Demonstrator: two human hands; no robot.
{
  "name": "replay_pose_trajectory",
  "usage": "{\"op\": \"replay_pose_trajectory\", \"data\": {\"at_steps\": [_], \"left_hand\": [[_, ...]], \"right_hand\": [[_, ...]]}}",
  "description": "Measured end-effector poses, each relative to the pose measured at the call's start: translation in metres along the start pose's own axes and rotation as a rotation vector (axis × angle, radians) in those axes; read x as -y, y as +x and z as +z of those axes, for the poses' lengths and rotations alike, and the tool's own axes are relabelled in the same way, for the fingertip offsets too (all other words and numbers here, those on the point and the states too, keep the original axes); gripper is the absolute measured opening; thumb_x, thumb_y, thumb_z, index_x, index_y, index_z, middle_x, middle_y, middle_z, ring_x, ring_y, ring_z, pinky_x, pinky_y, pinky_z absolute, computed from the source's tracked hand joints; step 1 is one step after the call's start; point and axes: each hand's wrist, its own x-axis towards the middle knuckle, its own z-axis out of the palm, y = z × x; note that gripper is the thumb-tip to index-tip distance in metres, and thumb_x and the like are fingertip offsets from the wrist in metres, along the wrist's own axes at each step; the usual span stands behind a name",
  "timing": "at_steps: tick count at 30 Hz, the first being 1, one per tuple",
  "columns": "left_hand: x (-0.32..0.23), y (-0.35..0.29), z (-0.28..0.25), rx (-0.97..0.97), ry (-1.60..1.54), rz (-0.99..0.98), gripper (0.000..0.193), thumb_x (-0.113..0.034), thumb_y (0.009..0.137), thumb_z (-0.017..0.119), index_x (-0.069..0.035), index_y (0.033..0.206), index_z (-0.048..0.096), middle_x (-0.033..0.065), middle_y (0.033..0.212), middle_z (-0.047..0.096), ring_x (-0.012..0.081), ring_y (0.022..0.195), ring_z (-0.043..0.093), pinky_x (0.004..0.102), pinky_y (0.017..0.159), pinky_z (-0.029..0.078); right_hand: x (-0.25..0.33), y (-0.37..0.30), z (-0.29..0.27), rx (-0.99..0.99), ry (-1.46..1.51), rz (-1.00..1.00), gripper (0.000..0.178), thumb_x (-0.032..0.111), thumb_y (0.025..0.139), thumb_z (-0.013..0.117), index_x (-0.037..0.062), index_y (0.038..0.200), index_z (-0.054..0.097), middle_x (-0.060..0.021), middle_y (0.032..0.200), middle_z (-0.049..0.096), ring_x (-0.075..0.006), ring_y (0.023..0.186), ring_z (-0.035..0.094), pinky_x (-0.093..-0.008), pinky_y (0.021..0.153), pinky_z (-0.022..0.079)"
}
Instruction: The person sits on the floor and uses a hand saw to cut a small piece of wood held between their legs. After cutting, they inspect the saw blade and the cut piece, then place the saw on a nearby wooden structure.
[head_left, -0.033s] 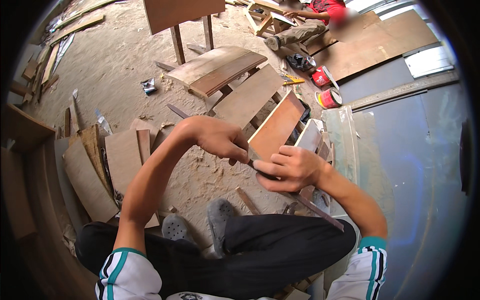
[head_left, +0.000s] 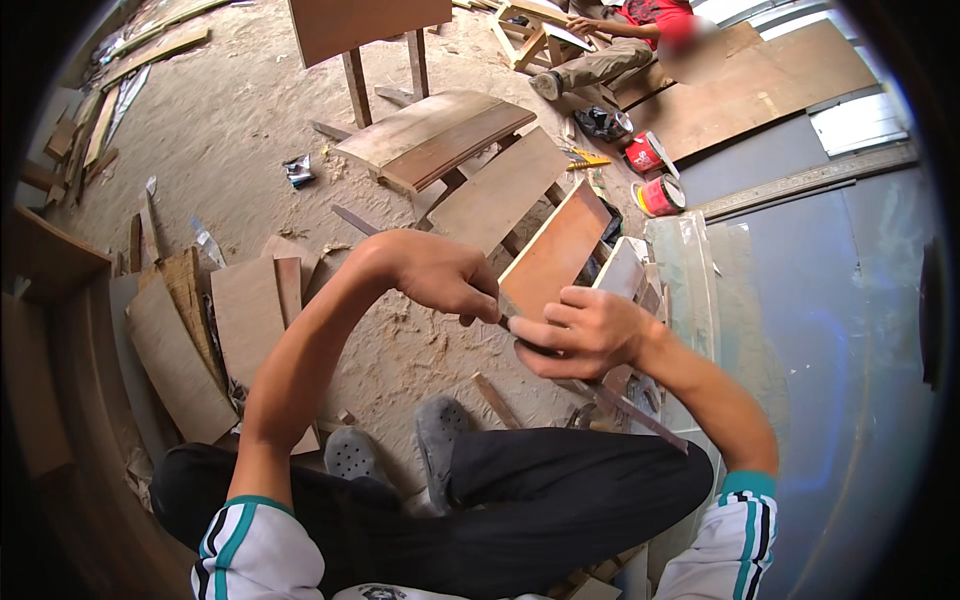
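A long, thin dark strip [head_left: 645,420] slants from my left fingertips, past my right hand, down to my right knee. Its material is hard to make out. My left hand [head_left: 445,280] is closed, pinching the strip's upper end. Just to the right, my right hand [head_left: 585,335] curls its fingers around the same strip, its fingertips close to my left thumb. Beyond both hands lies an orange-brown board [head_left: 553,250] with a pale edge. A pale, narrow board [head_left: 620,268] sits right behind my right hand.
Wooden panels [head_left: 495,190] and a curved piece [head_left: 435,140] stand ahead. Boards [head_left: 180,360] lean at the left. Red cans [head_left: 660,195] and yellow-handled pliers [head_left: 588,160] lie to the right, beside grey sheets [head_left: 800,300]. Another person [head_left: 610,65] sits at the far right.
My right hand has shifted very slightly upward, and the lower part of the strip is now blurred. My left hand stays nearly where it was.
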Motion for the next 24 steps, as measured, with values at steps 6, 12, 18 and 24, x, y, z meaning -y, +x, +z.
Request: {"op": "replay_pose_trajectory", "data": {"at_steps": [6, 12, 18, 24], "left_hand": [[-0.015, -0.001, 0.002, -0.114, 0.248, -0.101, 0.038, -0.035, 0.089, 0.060, -0.001, 0.103, 0.071, 0.0162, 0.085, 0.071, 0.0287, 0.075, 0.066, 0.0386, 0.069, 0.051], [-0.016, 0.007, 0.007, -0.162, 0.264, -0.004, 0.035, -0.034, 0.086, 0.062, -0.002, 0.097, 0.072, 0.0174, 0.082, 0.071, 0.0288, 0.072, 0.066, 0.0387, 0.068, 0.051], [-0.009, 0.018, 0.016, -0.154, 0.250, 0.016, 0.036, -0.033, 0.084, 0.062, -0.001, 0.097, 0.072, 0.0164, 0.080, 0.071, 0.0259, 0.070, 0.067, 0.0382, 0.067, 0.051], [0.013, 0.025, 0.032, -0.217, 0.056, 0.074, 0.032, -0.031, 0.081, 0.063, -0.002, 0.092, 0.074, 0.0114, 0.077, 0.072, 0.0209, 0.070, 0.067, 0.0361, 0.066, 0.052]], "right_hand": [[-0.015, -0.004, 0.005, 0.006, -0.058, -0.118, 0.008, 0.023, 0.079, 0.066, 0.0154, 0.081, 0.064, -0.0029, 0.111, 0.058, -0.0116, 0.069, 0.054, -0.0260, 0.057, 0.042], [-0.014, -0.013, -0.001, 0.038, -0.056, -0.129, 0.015, 0.025, 0.081, 0.067, 0.0128, 0.091, 0.066, -0.0001, 0.105, 0.056, -0.0109, 0.068, 0.053, -0.0263, 0.057, 0.043], [-0.014, -0.022, 0.013, 0.051, -0.098, -0.182, 0.011, 0.028, 0.083, 0.065, 0.0179, 0.088, 0.067, 0.0030, 0.114, 0.056, -0.0102, 0.072, 0.049, -0.0261, 0.061, 0.039], [-0.017, -0.027, 0.023, 0.062, -0.090, -0.247, 0.019, 0.030, 0.083, 0.065, 0.0150, 0.095, 0.066, 0.0026, 0.113, 0.056, -0.0101, 0.072, 0.049, -0.0266, 0.061, 0.039]]}}
